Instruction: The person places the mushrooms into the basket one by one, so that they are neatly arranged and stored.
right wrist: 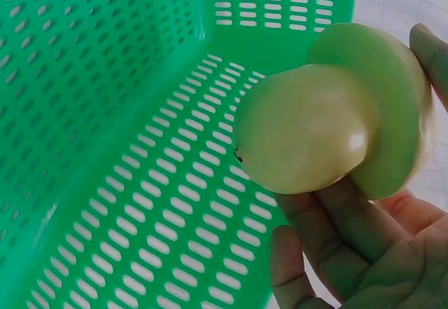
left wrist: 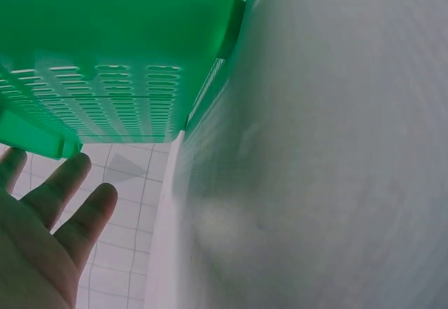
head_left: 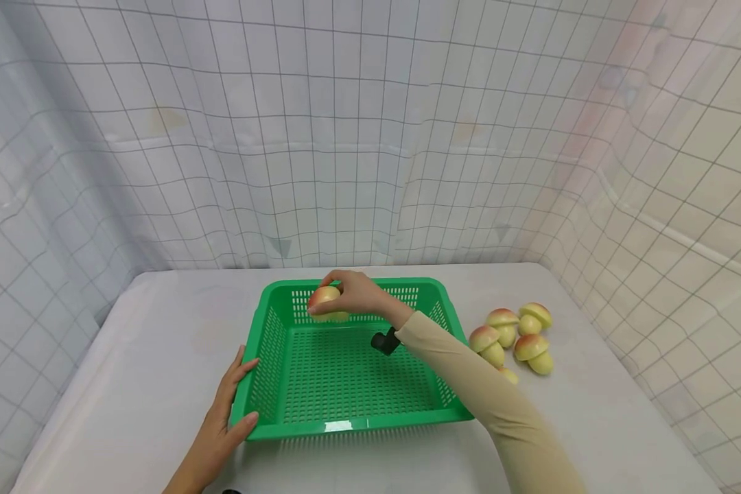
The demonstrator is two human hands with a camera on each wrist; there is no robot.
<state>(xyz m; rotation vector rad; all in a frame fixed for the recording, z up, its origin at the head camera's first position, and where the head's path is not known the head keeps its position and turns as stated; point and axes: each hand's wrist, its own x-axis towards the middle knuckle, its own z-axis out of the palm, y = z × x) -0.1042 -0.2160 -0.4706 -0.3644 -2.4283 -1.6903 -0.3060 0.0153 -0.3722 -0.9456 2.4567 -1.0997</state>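
Observation:
In the head view a green plastic basket (head_left: 302,427) with slotted walls and floor stands on the table. My right hand (head_left: 363,296) holds a toy mushroom (head_left: 324,298) over the basket's back left part. Up close in the right wrist view, the mushroom (right wrist: 301,130) has a rounded pale yellow stem and a wider cap, with the thumb and fingers around the cap. At the basket's left side, my left hand (head_left: 221,406) touches the rim with spread fingers. Those fingers (left wrist: 61,186) look fairly straight against the basket's edge in the left wrist view.
Several more toy mushrooms (head_left: 533,347) with reddish-yellow caps lie grouped on the white table (head_left: 599,412), right of the basket and partly behind my right sleeve (head_left: 488,391). White grid-patterned curtains (head_left: 346,137) enclose the table at the back and sides.

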